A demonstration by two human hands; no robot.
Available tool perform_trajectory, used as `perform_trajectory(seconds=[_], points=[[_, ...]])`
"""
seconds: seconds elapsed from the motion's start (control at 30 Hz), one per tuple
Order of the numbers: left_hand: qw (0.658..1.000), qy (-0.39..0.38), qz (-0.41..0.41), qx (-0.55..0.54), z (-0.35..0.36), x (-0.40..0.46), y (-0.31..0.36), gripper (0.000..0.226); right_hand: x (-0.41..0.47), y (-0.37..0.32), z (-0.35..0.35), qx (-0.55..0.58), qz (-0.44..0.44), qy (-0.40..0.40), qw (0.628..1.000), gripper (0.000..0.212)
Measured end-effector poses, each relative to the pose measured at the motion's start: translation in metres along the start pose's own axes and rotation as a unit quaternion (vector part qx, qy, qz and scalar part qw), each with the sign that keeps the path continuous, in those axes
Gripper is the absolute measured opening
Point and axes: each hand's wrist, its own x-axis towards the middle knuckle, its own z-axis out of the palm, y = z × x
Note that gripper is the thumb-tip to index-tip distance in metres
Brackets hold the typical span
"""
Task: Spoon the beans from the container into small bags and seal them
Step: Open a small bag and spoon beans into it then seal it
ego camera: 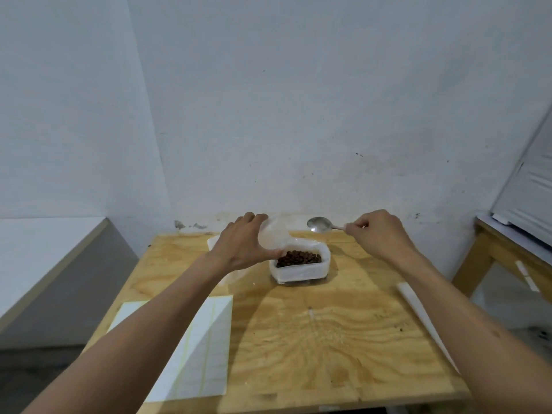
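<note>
Pale walls are backing a wooden surface [313, 339] where a white container [301, 271] of dark beans [298, 258] is sitting near the far edge. Left hand [242, 246] is gripping a small clear bag [273, 234] just above the container, while right hand [379, 237] is pinching a metal spoon [321, 225] with curled fingers [355, 228], bowl raised.

A plywood table [298, 339] bears a bean container [301, 271], label sheet [206, 351] and white strip [424, 318].
</note>
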Motion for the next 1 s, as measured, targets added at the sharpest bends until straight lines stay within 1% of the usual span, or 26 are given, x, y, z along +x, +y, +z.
perform_trajectory(seconds=[0.07,0.13,0.2,0.27,0.3,0.37,0.43,0.47,0.5,0.57,0.63,0.73,0.87,1.0], points=[[1.000,-0.006,-0.003,-0.002,0.001,-0.002,-0.003,0.096,-0.002,-0.010,0.000,0.028,0.022,-0.064,0.997,0.037],[1.000,-0.005,-0.002,-0.004,0.001,-0.003,-0.004,0.095,-0.004,-0.015,-0.001,0.068,0.032,-0.085,0.994,0.033],[1.000,0.001,-0.001,-0.004,0.001,-0.004,-0.004,0.096,-0.006,-0.017,-0.001,0.091,0.031,-0.062,0.993,0.022],[1.000,0.004,0.004,0.000,0.000,-0.004,-0.004,0.095,-0.006,-0.017,0.001,0.111,0.022,-0.014,0.993,0.015],[1.000,0.006,0.005,0.001,-0.001,-0.005,-0.004,0.095,-0.005,-0.016,0.004,0.103,0.012,0.015,0.995,0.015],[1.000,0.006,0.007,0.000,-0.001,-0.006,-0.005,0.094,-0.002,-0.011,0.013,0.027,-0.025,0.063,0.997,0.021],[1.000,-0.002,0.009,0.004,-0.002,-0.006,-0.005,0.094,-0.003,-0.006,0.024,-0.076,-0.060,0.081,0.992,0.027],[1.000,-0.008,0.010,0.008,-0.002,-0.007,-0.005,0.093,-0.004,-0.004,0.031,-0.101,-0.066,0.084,0.989,0.032],[1.000,-0.011,0.012,0.011,-0.001,-0.007,-0.005,0.093,-0.004,-0.001,0.037,-0.102,-0.062,0.085,0.989,0.037],[1.000,-0.012,0.015,0.018,-0.001,-0.008,-0.003,0.094,-0.003,0.007,0.048,-0.038,-0.024,0.078,0.996,0.044],[0.999,-0.017,0.021,0.022,-0.001,-0.008,-0.001,0.094,-0.002,0.014,0.057,0.061,0.050,0.056,0.995,0.042],[0.999,-0.042,0.025,0.022,-0.002,-0.010,-0.001,0.098,0.000,0.023,0.062,0.180,0.146,0.022,0.973,0.033],[0.997,-0.075,0.011,0.002,-0.005,-0.010,-0.006,0.102,0.005,0.026,0.055,0.258,0.182,-0.008,0.949,0.022],[0.995,-0.077,-0.013,-0.054,-0.005,-0.008,-0.008,0.099,0.008,0.021,0.038,0.290,0.173,-0.014,0.941,0.018]])
